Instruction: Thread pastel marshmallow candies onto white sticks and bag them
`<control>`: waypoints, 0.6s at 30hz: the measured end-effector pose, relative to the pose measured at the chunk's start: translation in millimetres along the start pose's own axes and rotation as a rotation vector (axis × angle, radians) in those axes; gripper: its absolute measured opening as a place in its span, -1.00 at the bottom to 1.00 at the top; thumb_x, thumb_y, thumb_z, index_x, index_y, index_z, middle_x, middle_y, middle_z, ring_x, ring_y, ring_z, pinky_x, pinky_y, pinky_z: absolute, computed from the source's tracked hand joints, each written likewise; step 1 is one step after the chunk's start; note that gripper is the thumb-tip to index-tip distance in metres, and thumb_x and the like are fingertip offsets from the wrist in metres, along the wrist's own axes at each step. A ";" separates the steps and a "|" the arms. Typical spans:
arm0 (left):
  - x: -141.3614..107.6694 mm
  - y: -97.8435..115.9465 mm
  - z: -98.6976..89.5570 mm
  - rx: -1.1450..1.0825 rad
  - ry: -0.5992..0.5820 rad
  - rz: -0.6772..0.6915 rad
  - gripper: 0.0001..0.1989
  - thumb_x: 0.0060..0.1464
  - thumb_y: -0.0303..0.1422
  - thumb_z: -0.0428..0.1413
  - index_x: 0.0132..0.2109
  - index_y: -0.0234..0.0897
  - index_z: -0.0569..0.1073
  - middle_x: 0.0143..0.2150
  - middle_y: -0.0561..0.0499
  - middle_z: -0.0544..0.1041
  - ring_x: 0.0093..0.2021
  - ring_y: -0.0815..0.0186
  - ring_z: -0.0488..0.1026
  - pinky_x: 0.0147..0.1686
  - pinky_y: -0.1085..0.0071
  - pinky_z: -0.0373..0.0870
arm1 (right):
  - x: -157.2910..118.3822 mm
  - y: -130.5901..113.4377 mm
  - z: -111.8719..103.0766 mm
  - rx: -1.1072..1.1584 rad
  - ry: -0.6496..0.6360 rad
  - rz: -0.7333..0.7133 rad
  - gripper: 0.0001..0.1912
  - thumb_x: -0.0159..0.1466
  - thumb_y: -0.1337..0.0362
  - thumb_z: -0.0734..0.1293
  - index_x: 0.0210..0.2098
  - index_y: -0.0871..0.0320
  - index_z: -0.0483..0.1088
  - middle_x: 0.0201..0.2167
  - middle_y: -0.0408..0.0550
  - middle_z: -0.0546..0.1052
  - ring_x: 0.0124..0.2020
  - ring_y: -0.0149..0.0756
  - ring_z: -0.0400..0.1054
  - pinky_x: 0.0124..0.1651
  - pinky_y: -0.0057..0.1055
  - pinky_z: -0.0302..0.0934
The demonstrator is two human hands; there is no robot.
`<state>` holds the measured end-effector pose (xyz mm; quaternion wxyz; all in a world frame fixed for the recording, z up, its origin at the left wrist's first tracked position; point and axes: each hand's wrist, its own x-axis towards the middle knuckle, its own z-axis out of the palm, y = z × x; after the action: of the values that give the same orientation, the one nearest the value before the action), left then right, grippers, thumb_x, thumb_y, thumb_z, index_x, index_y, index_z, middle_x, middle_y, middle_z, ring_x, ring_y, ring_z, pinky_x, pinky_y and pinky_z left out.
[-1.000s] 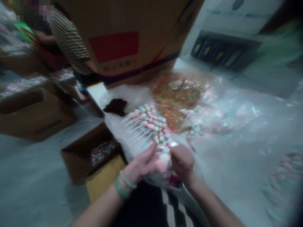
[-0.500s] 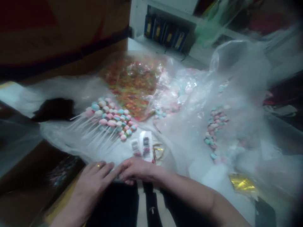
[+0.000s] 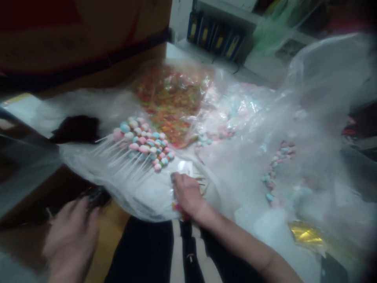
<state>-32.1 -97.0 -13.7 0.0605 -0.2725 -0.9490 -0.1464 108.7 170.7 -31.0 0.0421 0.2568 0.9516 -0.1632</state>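
Low on the left, my left hand [image 3: 72, 232] hangs over the box [image 3: 26, 239], smeared by motion. A dark shiny item [image 3: 93, 196] shows by its fingertips; whether the hand holds it cannot be told. My right hand [image 3: 188, 192] is closed over the front of the white plastic sheet [image 3: 144, 200]. Something small and greyish shows at its fingertips, and a colourful scrap [image 3: 176, 206] peeks out below. A white label card [image 3: 185, 167] and gold twist ties [image 3: 203, 182] lie around that hand, partly covered. Beyond is a pile of pink, white and blue marshmallow skewers [image 3: 144, 143] with white sticks.
A clear bag of orange and green sweets [image 3: 173, 98] lies at the back, beside bagged pastel marshmallows [image 3: 218, 133]. More marshmallows [image 3: 279, 161] lie under crumpled plastic on the right, near a gold foil packet [image 3: 306, 232]. Blue binders [image 3: 218, 37] stand on a shelf behind.
My hands, together at the front edge before, have parted. The left has moved left and down over the box; the right has moved forward and right onto the label cards.
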 end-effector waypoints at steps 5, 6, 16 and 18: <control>24.2 93.4 28.4 -0.773 -0.333 -0.129 -0.71 0.02 -0.11 0.15 -0.25 -0.23 0.58 -0.19 -0.12 0.59 -0.14 0.11 0.51 -0.09 0.22 0.40 | 4.0 8.4 3.3 0.565 0.086 0.205 -0.80 0.24 0.38 0.22 -0.27 0.11 0.48 -0.33 -0.09 0.57 -0.28 -0.28 0.41 -0.17 -0.39 0.20; 28.9 107.2 36.0 -0.886 -0.452 -0.203 -0.68 -0.02 -0.10 0.18 -0.23 -0.24 0.59 -0.24 -0.10 0.60 -0.20 0.13 0.51 -0.16 0.25 0.41 | 5.5 11.2 1.7 0.723 0.120 0.254 -0.81 0.21 0.35 0.23 -0.29 0.10 0.48 -0.38 -0.14 0.56 -0.32 -0.31 0.40 -0.21 -0.41 0.20; 42.6 189.8 69.5 -1.457 -0.971 -0.561 -0.57 -0.27 -0.12 0.37 -0.36 -0.33 0.43 -0.58 0.11 0.39 -0.61 0.43 0.27 -0.63 0.50 0.15 | 4.7 25.7 -25.2 1.516 0.156 0.333 -0.67 -0.01 0.24 0.37 -0.23 0.15 0.37 -0.62 -0.35 0.29 -0.59 -0.49 0.16 -0.47 -0.52 0.08; 42.5 191.7 71.4 -1.549 -0.938 -0.570 -0.59 -0.28 -0.19 0.38 -0.33 -0.37 0.49 -0.59 0.09 0.40 -0.62 0.46 0.24 -0.63 0.50 0.12 | 4.0 26.9 -23.7 1.565 0.115 0.314 -0.59 -0.03 0.25 0.40 -0.17 0.12 0.33 -0.57 -0.35 0.33 -0.59 -0.49 0.21 -0.46 -0.51 0.12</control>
<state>32.1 101.4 -26.3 -0.5626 -0.0262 -0.5462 -0.6201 118.9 202.4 -17.0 -0.1769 0.3508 0.5143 -0.7623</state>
